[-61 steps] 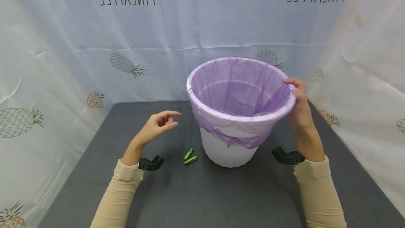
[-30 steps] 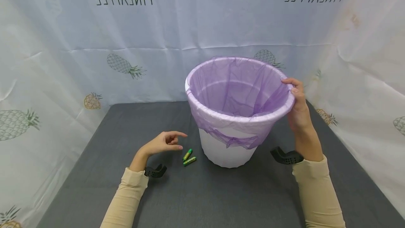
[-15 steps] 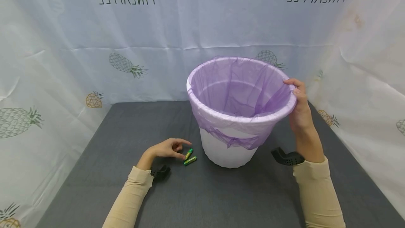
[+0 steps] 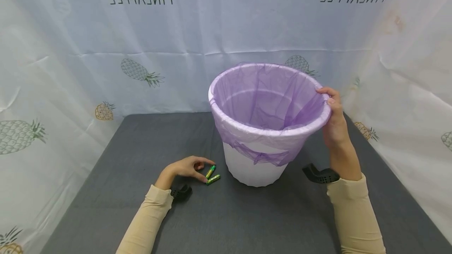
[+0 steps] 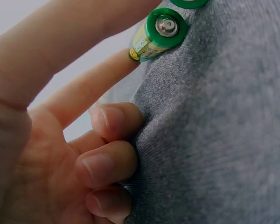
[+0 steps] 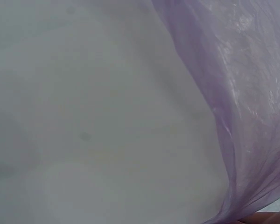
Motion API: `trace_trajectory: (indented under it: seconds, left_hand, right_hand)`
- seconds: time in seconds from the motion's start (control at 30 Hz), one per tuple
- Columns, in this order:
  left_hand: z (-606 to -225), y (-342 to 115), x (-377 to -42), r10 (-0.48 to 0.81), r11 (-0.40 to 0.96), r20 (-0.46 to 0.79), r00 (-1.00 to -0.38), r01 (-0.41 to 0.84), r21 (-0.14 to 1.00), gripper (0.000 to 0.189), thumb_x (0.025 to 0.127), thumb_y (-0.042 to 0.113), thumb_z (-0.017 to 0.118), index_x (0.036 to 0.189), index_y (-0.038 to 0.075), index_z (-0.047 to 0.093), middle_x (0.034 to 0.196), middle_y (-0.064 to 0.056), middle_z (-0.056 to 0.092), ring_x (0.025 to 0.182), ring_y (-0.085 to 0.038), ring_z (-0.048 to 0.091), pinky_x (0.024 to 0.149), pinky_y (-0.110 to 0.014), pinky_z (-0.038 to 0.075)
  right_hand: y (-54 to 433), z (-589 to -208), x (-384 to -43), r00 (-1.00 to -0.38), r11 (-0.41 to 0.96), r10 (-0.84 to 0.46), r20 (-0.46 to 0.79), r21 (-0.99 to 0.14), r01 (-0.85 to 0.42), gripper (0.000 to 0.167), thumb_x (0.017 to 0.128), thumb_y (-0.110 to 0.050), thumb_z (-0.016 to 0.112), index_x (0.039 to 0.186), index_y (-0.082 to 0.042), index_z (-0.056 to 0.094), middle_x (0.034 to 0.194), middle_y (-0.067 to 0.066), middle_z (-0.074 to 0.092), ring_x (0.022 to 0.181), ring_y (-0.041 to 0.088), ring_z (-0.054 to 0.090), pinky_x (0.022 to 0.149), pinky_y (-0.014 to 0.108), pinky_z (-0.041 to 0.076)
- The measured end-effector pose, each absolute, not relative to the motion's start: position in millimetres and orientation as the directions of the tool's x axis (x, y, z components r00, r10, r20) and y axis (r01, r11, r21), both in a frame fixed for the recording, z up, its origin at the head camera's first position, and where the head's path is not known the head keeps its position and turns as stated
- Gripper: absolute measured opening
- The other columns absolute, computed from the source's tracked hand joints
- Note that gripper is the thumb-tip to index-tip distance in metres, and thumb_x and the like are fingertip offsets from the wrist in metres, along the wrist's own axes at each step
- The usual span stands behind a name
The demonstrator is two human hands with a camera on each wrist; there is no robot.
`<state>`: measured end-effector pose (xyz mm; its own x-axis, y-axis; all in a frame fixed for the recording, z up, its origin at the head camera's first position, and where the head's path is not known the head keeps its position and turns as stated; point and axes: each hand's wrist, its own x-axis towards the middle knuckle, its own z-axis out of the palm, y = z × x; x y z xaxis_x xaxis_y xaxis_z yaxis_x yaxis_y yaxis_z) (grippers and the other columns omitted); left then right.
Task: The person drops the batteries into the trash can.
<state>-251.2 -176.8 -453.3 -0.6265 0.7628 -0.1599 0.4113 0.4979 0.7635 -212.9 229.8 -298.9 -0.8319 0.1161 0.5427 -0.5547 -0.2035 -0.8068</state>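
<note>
Two green-and-yellow batteries lie near each other on the dark table, just left of the bin. My left hand is down on the table beside them, its index finger and thumb spread around the pair. In the left wrist view the index fingertip meets the far end of one battery, and the other fingers are bent against the cloth. My right hand grips the right rim of a white trash can, with the thumb outside. A sheer purple trash bag lines the can and folds over its rim.
Dark grey cloth covers the table. Behind and at both sides hang pale curtains printed with pineapples. A black wrist mount sits on each forearm, the left mount low over the table.
My left hand has come down and to the right, from above the table to the batteries, and its index finger and thumb now straddle them. The right hand has stayed on the rim.
</note>
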Motion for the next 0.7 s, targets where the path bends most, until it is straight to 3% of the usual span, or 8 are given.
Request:
trace_trajectory:
  seconds: [0.2, 0.43, 0.7]
  left_hand:
    - [-452.4, -177.5, -249.6, 0.755, 0.513, -0.170, -0.633, 0.409, 0.755, 0.046, 0.080, 0.019, 0.078, 0.121, 0.004, 0.064, 0.074, 0.003, 0.038, 0.062, -0.001, 0.030, 0.062, -0.018, 0.030]
    - [-449.2, -182.1, -247.8, 0.778, 0.503, -0.182, -0.602, 0.422, 0.754, 0.055, 0.073, 0.012, 0.083, 0.124, 0.004, 0.063, 0.078, 0.002, 0.040, 0.066, -0.002, 0.033, 0.062, -0.016, 0.031]
    - [-453.1, -182.9, -247.2, 0.770, 0.492, -0.143, -0.622, 0.435, 0.754, 0.050, 0.073, 0.009, 0.082, 0.119, 0.004, 0.064, 0.074, 0.003, 0.037, 0.064, 0.000, 0.031, 0.063, -0.017, 0.031]
  right_hand:
    - [228.3, -298.3, -212.3, -0.830, -0.210, 0.126, 0.544, -0.803, -0.558, 0.020, 0.095, -0.029, 0.044, 0.111, -0.022, 0.054, 0.114, 0.003, 0.044, 0.094, 0.013, 0.042, 0.077, 0.022, 0.036]
    - [226.6, -297.4, -211.9, -0.826, -0.199, 0.131, 0.549, -0.801, -0.564, 0.021, 0.095, -0.029, 0.043, 0.112, -0.023, 0.053, 0.115, 0.002, 0.043, 0.095, 0.014, 0.041, 0.077, 0.022, 0.035]
    - [225.8, -296.6, -211.2, -0.828, -0.199, 0.143, 0.543, -0.804, -0.561, 0.020, 0.095, -0.029, 0.042, 0.110, -0.023, 0.055, 0.115, 0.002, 0.044, 0.096, 0.014, 0.042, 0.079, 0.022, 0.035]
